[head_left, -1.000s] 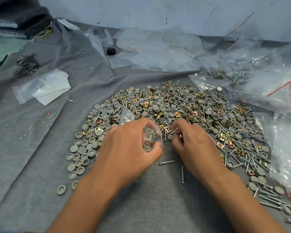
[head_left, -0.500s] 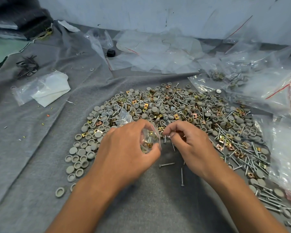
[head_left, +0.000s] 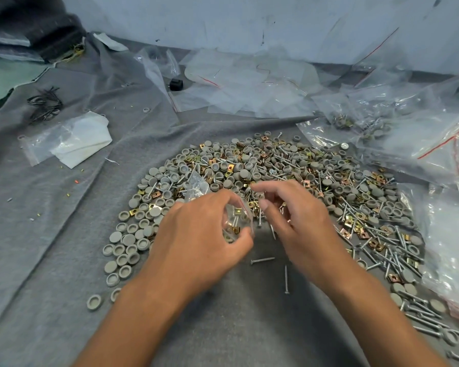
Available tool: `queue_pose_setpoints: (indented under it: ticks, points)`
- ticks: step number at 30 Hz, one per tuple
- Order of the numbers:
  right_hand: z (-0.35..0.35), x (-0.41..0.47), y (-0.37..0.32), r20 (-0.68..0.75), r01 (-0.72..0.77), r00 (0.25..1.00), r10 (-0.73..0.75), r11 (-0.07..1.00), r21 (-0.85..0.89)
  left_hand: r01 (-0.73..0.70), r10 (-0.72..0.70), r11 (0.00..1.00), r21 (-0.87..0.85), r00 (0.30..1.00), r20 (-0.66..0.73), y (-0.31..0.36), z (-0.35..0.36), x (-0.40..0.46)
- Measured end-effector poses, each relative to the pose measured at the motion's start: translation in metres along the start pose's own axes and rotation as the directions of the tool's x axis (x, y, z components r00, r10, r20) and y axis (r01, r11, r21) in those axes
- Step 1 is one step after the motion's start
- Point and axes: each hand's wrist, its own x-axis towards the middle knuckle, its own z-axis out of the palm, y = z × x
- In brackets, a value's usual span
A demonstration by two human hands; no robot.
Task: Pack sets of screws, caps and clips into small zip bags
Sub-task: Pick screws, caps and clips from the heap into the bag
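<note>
- Left hand (head_left: 196, 234) grips a small zip bag (head_left: 236, 221), fingers and thumb curled round it with the mouth facing right; gold clips and what looks like a screw show through the film.
- Right hand (head_left: 300, 221) is just beside the bag mouth, fingers curled; motion blur hides whether it pinches a part, so I cannot tell.
- Pile (head_left: 276, 181) of grey caps, gold clips and screws lies on the grey cloth surface (head_left: 51, 234), directly behind both hands. 2 loose screws (head_left: 263, 260) lie near the wrists.
- Bag judged thin, soft and slippery: hold at the rim, so the mouth stays open.
- Screws judged stiff, light and pointed: pinch mid-shank, feed head first to avoid piercing the film.
- Caps judged light and prone to roll: pinch across the rim.
- Clips judged small, springy and sharp-edged: take by the flat faces.
</note>
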Motion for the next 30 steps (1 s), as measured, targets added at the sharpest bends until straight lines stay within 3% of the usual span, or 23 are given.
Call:
queue_pose_setpoints:
  ticks: [4, 9, 13, 15, 18, 20, 23, 26, 30]
  points:
    - [0.017, 0.000, 0.008, 0.079, -0.055, 0.995, 0.069, 0.985, -0.164, 0.002, -0.002, 1.000, -0.012, 1.000, -0.003, 0.001, -0.001, 0.000]
    - [0.021, -0.001, 0.007, 0.133, 0.133, 0.987, -0.095, 0.937, -0.323, 0.001, -0.001, 1.000, -0.009, 1.000, -0.005, -0.001, -0.002, 0.001]
    - [0.017, -0.002, 0.011, 0.085, 0.093, 0.994, -0.067, 0.928, -0.359, -0.002, 0.003, 1.000, -0.016, 1.000, 0.002, -0.002, -0.002, 0.001]
    - [0.015, -0.003, 0.012, 0.026, -0.018, 0.999, 0.025, 0.973, -0.229, -0.002, 0.002, 1.000, -0.013, 1.000, 0.003, -0.002, -0.002, 0.001]
    - [0.004, 0.003, 0.008, -0.002, -0.223, 0.973, 0.231, 0.942, 0.250, 0.002, -0.002, 1.000, -0.002, 1.000, 0.002, -0.002, -0.001, 0.001]
    - [-0.006, 0.006, 0.000, 0.043, -0.239, 0.965, 0.259, 0.798, 0.554, -0.003, 0.003, 1.000, 0.011, 1.000, 0.004, -0.002, 0.000, 0.001]
    - [-0.011, 0.003, -0.014, 0.053, -0.158, 0.985, 0.165, 0.723, 0.672, -0.006, 0.006, 1.000, 0.014, 1.000, 0.002, -0.001, 0.001, 0.002]
    - [-0.013, -0.002, -0.022, -0.021, -0.082, 0.993, 0.117, 0.798, 0.598, -0.011, 0.011, 1.000, 0.011, 1.000, -0.001, -0.001, 0.001, 0.002]
    - [-0.012, -0.005, -0.025, -0.130, 0.068, 0.991, -0.037, 0.968, 0.240, -0.014, 0.014, 1.000, -0.011, 1.000, 0.010, 0.001, 0.001, 0.001]
